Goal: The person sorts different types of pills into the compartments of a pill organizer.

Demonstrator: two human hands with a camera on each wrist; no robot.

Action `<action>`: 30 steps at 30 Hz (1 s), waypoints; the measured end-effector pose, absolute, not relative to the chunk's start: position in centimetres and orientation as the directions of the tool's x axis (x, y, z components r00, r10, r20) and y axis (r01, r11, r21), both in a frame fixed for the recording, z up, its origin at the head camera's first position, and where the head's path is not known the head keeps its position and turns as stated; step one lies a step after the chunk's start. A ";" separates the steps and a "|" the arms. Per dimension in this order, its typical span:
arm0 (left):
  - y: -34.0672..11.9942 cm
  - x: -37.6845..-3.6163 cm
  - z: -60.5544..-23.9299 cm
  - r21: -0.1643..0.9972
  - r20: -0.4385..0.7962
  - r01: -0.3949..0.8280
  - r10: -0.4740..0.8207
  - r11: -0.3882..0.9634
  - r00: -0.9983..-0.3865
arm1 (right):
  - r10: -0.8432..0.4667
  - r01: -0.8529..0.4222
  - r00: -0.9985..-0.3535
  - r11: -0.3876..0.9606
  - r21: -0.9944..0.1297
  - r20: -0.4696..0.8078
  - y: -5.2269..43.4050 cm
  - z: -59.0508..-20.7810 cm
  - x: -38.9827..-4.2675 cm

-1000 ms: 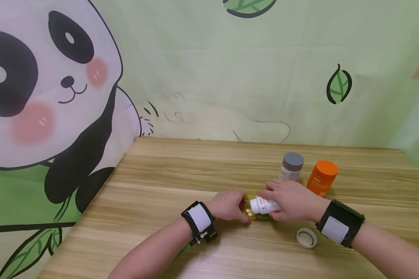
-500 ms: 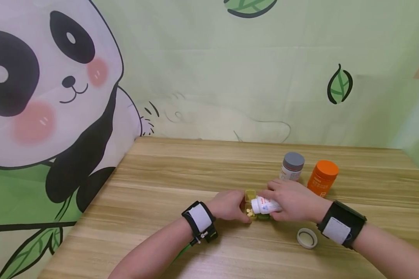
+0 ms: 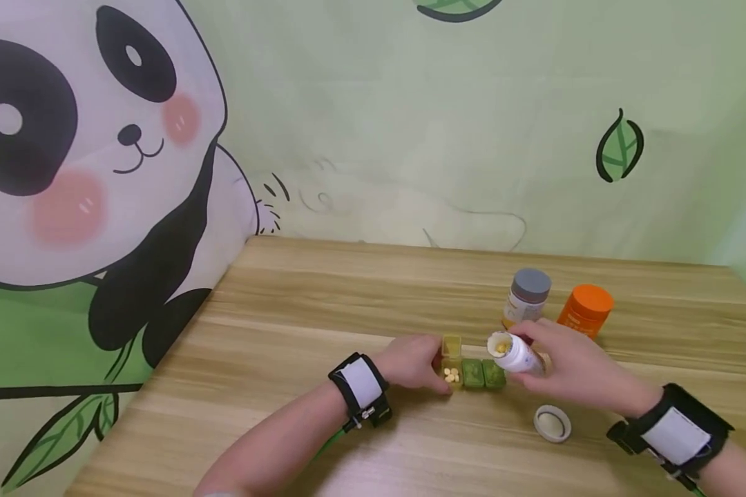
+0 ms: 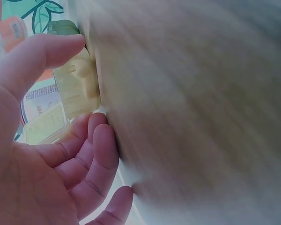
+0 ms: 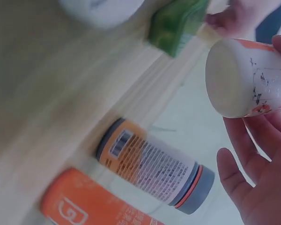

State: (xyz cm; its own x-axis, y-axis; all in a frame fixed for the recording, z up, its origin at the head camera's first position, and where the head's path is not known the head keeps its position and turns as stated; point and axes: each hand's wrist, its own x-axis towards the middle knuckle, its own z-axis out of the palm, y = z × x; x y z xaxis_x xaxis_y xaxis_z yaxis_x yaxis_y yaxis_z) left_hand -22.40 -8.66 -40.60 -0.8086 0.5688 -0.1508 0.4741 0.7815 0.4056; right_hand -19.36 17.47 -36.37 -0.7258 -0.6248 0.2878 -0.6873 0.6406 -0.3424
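My left hand (image 3: 410, 362) pinches the yellow end of a small pill organizer (image 3: 474, 373) on the table, thumb on the near side and fingers on the far side. The yellow compartment's lid (image 3: 452, 346) stands up, and several pale tablets (image 3: 452, 375) lie inside. Two green compartments beside it have their lids down. My right hand (image 3: 581, 369) holds a white pill bottle (image 3: 523, 357) tilted just above the green end, its uncapped mouth facing left and up with yellowish tablets showing inside. In the right wrist view the bottle's base (image 5: 227, 78) faces the camera.
A white ring-like bottle cap (image 3: 552, 424) lies on the table in front of the right hand. Behind that hand stand a grey-capped bottle (image 3: 525, 300) and an orange bottle (image 3: 585, 312). A panda-print cloth hangs along the table's back and left.
The right hand has drawn the white bottle right and up, away from the yellow compartment, and turned its mouth upward. More tablets show in the compartment than a second ago. The left hand stays put.
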 end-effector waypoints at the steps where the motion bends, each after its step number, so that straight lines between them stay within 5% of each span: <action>1: -8.6 -22.4 -40.6 0.403 -0.151 0.475 0.568 0.783 -0.809 | -0.615 -0.674 -0.737 0.640 -0.368 0.280 17.7 -36.3 -19.0; 6: -8.6 -22.4 -40.5 0.396 -0.150 0.476 0.567 0.785 -0.810 | -0.610 -0.618 -0.761 0.575 -0.536 0.222 17.9 -36.2 -17.3; 12: -8.6 -22.2 -40.9 0.394 -0.150 0.471 0.561 0.789 -0.814 | -0.693 -0.581 -0.706 0.448 -0.680 0.146 17.1 -37.5 -16.0; 20: -8.6 -22.4 -41.2 0.403 -0.148 0.470 0.563 0.785 -0.813 | -0.771 -0.587 -0.621 0.337 -0.736 0.143 15.7 -39.5 -15.3; 30: -8.6 -22.4 -40.8 0.421 -0.138 0.479 0.576 0.770 -0.806 | -0.794 -0.540 -0.604 0.345 -0.768 0.068 15.3 -39.9 -15.2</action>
